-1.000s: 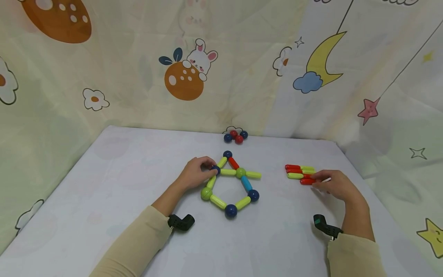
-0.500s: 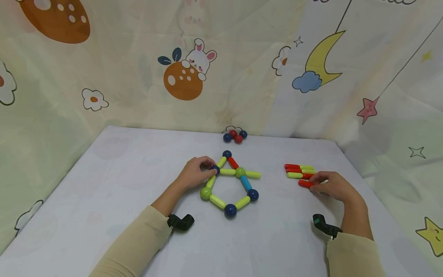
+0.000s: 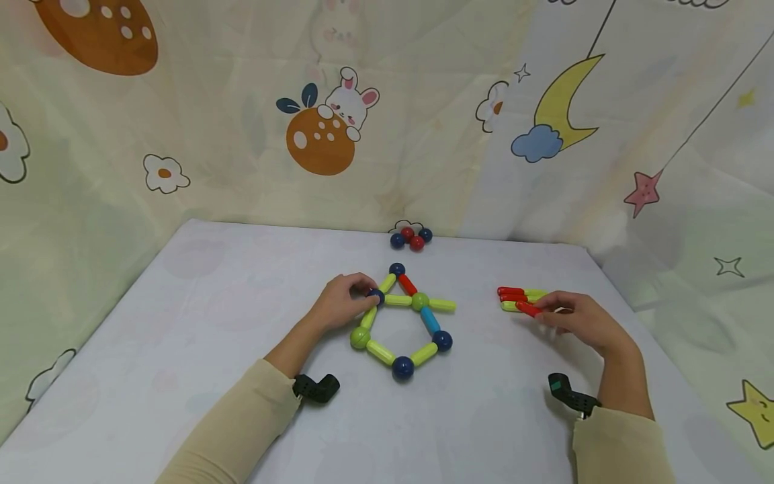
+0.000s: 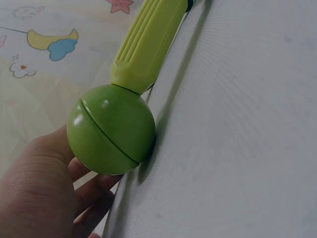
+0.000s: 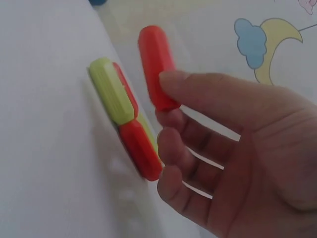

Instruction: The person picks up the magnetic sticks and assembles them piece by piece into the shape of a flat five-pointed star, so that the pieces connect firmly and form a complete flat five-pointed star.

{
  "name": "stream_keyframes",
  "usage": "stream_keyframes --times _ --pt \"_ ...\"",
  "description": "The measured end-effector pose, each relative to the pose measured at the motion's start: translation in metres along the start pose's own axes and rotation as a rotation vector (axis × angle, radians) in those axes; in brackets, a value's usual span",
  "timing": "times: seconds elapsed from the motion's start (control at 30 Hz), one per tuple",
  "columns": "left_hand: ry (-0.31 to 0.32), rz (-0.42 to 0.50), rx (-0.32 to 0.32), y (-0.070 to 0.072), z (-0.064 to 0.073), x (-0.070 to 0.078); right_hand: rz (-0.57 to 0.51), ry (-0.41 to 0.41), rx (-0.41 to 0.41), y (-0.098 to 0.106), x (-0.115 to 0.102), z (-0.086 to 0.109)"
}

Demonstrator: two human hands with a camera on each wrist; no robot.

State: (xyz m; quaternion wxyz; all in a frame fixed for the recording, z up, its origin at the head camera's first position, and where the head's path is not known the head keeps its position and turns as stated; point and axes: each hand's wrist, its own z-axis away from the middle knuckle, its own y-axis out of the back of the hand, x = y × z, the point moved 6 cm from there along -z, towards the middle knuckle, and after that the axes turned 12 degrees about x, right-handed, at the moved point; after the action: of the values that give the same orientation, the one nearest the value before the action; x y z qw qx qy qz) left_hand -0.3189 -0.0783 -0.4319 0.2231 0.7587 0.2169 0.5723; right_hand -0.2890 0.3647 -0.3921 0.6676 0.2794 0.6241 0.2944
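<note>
A flat frame of balls and sticks lies mid-table, with a green ball at its left and a blue stick on its right side. My left hand grips the dark blue ball at its upper left corner. In the left wrist view the green ball hides part of that hand's fingers. My right hand pinches a red stick between thumb and fingers, held above the table. Just beyond it lie several red and yellow-green sticks, side by side.
Near the back edge of the white table sits a cluster of dark blue and red balls. A yellow-green stick juts out from the frame toward the right. A printed cloth hangs behind the table.
My right hand has drawn the red stick away from the row, then lifted it and moved slightly left. The left hand stays on the dark blue ball.
</note>
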Motion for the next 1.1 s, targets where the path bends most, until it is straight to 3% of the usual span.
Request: stream_keyframes --times 0.2,0.53,1.1 --pt "0.002 0.008 0.000 0.000 0.000 -0.001 -0.046 0.036 0.011 -0.003 -0.012 -0.001" --pt "-0.002 0.011 0.001 0.000 -0.001 -0.001 -0.131 0.077 -0.058 -0.024 -0.034 -0.007" --pt "-0.006 0.006 -0.001 0.000 -0.001 -0.001 -0.089 0.151 -0.211 -0.066 -0.066 -0.011"
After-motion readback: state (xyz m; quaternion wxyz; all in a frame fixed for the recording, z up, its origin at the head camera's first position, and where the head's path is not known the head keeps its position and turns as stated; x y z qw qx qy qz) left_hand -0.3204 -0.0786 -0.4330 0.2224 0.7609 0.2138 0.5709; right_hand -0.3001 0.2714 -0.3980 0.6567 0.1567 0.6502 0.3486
